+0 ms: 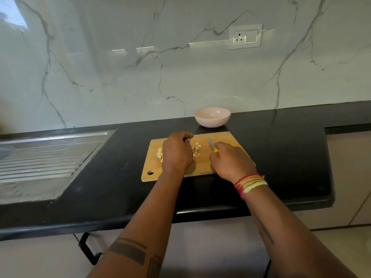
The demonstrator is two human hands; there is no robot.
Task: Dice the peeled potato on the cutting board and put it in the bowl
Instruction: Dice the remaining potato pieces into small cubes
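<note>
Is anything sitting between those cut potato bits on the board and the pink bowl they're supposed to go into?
Nothing visible does. The potato pieces lie on the cutting board, and the bowl stands just beyond the board's far edge on the black counter. Only bare board and counter lie between.

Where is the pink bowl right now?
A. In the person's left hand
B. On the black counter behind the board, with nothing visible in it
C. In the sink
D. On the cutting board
B: the pink bowl stands on the black counter beyond the cutting board, no potato visible inside.
</note>
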